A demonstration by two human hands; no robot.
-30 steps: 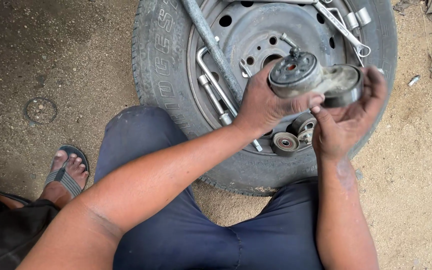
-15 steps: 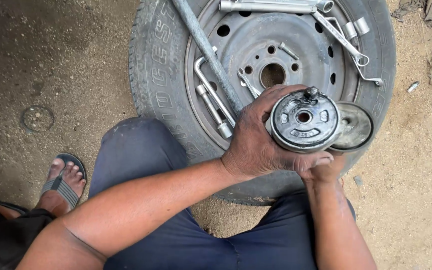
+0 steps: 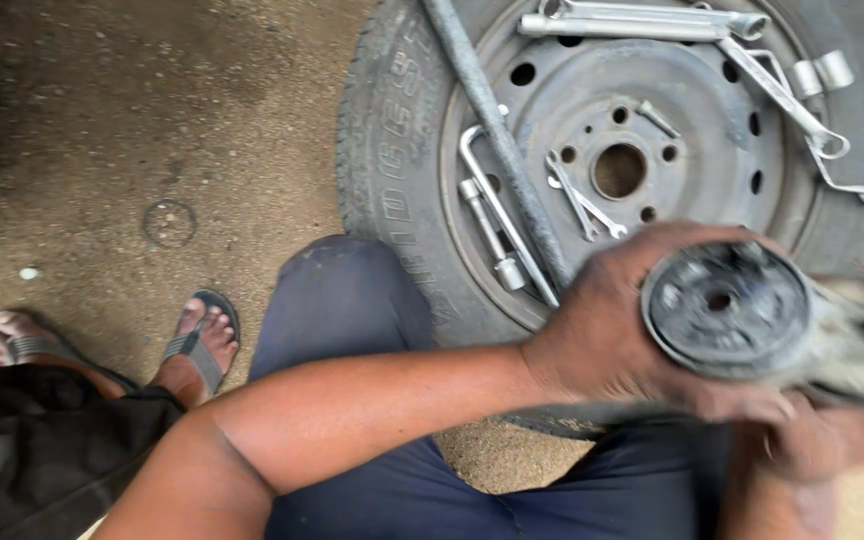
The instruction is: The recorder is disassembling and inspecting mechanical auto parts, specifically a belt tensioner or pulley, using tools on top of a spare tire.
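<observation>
You are holding a round dark metal disc part just in front of the near rim of the tyre and steel wheel lying on the dirt ground. Your left hand is wrapping closed around its left side; your right hand is sitting blurred beneath it, grip unclear. Spanners and a long bar are lying on the wheel, and a sandalled foot is resting left of it.

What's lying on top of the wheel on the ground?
On the wheel lie loose tools: a long dark bar, a bent wrench, spanners, and tube sockets. The left hand and its round metal part cover the wheel's lower edge.
</observation>
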